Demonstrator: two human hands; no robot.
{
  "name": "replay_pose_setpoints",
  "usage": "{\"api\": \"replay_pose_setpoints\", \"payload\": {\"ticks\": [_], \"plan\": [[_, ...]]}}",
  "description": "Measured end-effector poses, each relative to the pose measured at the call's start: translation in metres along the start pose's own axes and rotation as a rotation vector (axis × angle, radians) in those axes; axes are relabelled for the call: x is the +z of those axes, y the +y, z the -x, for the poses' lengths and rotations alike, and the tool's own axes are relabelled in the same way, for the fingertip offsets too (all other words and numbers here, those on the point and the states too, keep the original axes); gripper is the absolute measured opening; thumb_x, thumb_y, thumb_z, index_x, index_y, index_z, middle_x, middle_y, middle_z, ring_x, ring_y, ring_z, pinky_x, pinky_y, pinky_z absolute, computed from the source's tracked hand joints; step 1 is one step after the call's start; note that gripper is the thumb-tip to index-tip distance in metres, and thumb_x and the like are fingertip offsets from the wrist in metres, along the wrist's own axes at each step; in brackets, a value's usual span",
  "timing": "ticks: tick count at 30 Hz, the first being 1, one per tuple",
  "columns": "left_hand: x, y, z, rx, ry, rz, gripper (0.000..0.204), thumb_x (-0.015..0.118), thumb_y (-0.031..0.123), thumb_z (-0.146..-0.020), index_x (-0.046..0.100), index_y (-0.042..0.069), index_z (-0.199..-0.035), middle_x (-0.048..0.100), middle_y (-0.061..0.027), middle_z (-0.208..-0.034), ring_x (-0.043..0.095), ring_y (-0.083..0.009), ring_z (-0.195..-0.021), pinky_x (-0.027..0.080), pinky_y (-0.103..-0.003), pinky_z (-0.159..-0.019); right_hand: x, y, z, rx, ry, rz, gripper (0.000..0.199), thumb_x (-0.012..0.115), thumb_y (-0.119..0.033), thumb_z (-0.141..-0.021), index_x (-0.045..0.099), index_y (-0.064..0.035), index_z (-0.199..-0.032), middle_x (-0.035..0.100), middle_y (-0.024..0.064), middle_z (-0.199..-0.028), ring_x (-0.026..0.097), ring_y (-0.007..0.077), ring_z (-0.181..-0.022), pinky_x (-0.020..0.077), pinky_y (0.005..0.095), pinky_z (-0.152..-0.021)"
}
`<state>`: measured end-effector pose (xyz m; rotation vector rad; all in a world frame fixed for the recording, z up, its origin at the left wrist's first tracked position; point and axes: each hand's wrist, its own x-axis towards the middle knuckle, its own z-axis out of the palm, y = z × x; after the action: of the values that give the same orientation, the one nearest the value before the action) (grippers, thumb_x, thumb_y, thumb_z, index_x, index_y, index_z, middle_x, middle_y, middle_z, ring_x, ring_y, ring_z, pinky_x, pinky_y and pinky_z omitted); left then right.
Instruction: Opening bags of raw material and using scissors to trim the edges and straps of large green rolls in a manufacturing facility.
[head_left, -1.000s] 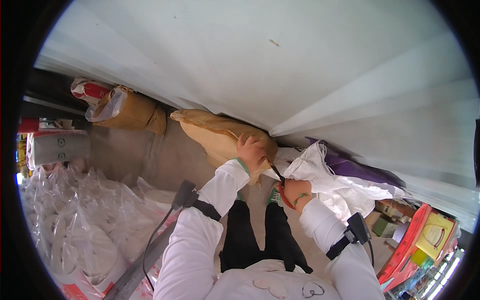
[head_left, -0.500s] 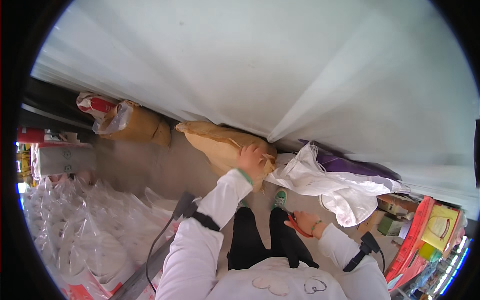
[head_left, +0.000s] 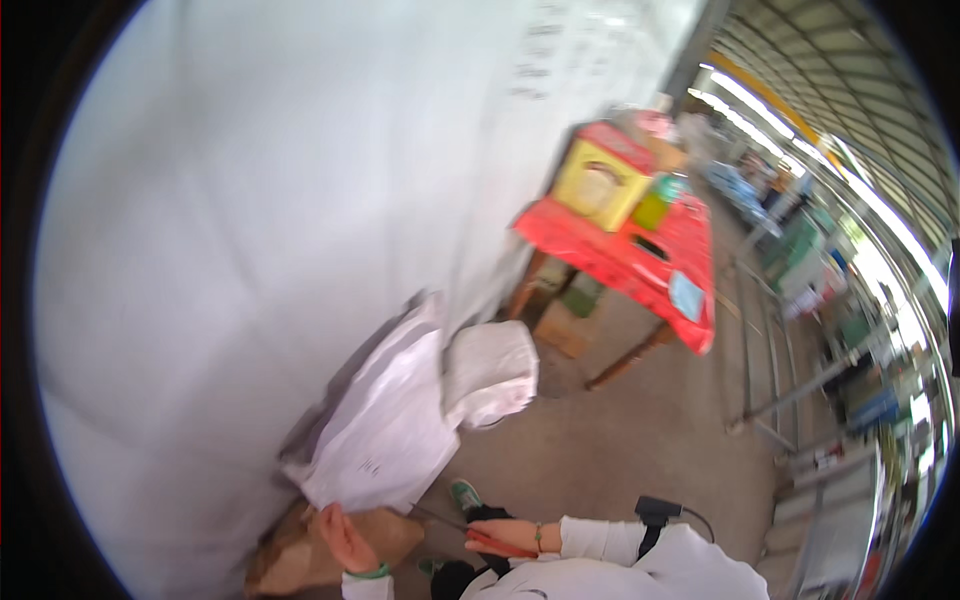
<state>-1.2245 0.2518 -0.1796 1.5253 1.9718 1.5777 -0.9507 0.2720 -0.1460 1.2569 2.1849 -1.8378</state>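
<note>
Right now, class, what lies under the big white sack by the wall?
A brown paper sack pokes out beneath the white sack, with the left hand on it. Most of it is covered.

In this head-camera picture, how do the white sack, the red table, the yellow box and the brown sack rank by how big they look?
Largest to smallest, as they appear:
1. white sack
2. red table
3. brown sack, partly hidden by the left hand
4. yellow box
The table and box stand farther away, so their true sizes may rank differently.
</note>
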Motion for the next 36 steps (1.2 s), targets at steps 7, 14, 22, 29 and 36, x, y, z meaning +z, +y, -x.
{"api": "replay_pose_setpoints", "payload": {"ticks": [7, 14, 22, 29, 36], "plan": [[0.028, 0.067, 0.002, 0.219, -0.185, -0.099, 0.032, 0.044, 0.007, -0.088, 0.051, -0.006, -0.116, 0.052, -0.0262, -0.114, 0.05, -0.0409, -0.102, 0.04, -0.042, -0.092, 0.007, 0.002, 0.095, 0.002, 0.219, -0.539, 0.033, 0.046, -0.033, -0.093, 0.048, -0.0017, -0.103, 0.053, 0.008, -0.088, 0.05, 0.0193, -0.081, 0.0413, 0.03, -0.074], [0.088, 0.151, 0.007, 0.107, -0.259, 0.121, 0.033, 0.041, 0.009, -0.091, 0.05, -0.008, -0.117, 0.049, -0.0263, -0.119, 0.046, -0.0387, -0.111, 0.035, -0.042, -0.096, -0.023, 0.02, 0.163, 0.011, 0.306, -0.448, 0.038, 0.046, -0.038, -0.092, 0.048, -0.0018, -0.106, 0.052, 0.0091, -0.083, 0.049, 0.0233, -0.074, 0.0422, 0.0316, -0.072], [0.125, 0.201, 0.002, 0.036, -0.316, 0.279, 0.033, 0.044, 0.012, -0.091, 0.05, -0.006, -0.118, 0.049, -0.0256, -0.119, 0.044, -0.0381, -0.113, 0.033, -0.041, -0.098, -0.035, 0.057, 0.19, -0.116, 0.427, -0.458, 0.049, 0.042, -0.046, -0.091, 0.051, -0.0012, -0.107, 0.055, 0.0141, -0.094, 0.052, 0.0281, -0.086, 0.0428, 0.0366, -0.076], [0.109, 0.205, -0.009, 0.278, -0.313, -0.032, 0.035, 0.048, 0.014, -0.089, 0.051, -0.005, -0.118, 0.049, -0.0256, -0.12, 0.045, -0.0375, -0.113, 0.033, -0.042, -0.098, -0.048, 0.021, 0.196, -0.387, 0.412, -0.498, 0.047, 0.051, -0.044, -0.088, 0.055, 0.0007, -0.101, 0.059, 0.0197, -0.094, 0.056, 0.0309, -0.088, 0.0441, 0.039, -0.076], [0.086, 0.203, -0.019, 0.247, -0.252, -0.041, 0.037, 0.05, 0.015, -0.088, 0.051, -0.004, -0.118, 0.05, -0.0253, -0.12, 0.045, -0.0384, -0.113, 0.033, -0.042, -0.098, -0.036, 0.031, 0.175, -0.344, 0.298, -0.546, 0.038, 0.053, -0.036, -0.088, 0.055, 0.0006, -0.099, 0.061, 0.0153, -0.093, 0.055, 0.0218, -0.084, 0.0445, 0.0356, -0.071]]}}
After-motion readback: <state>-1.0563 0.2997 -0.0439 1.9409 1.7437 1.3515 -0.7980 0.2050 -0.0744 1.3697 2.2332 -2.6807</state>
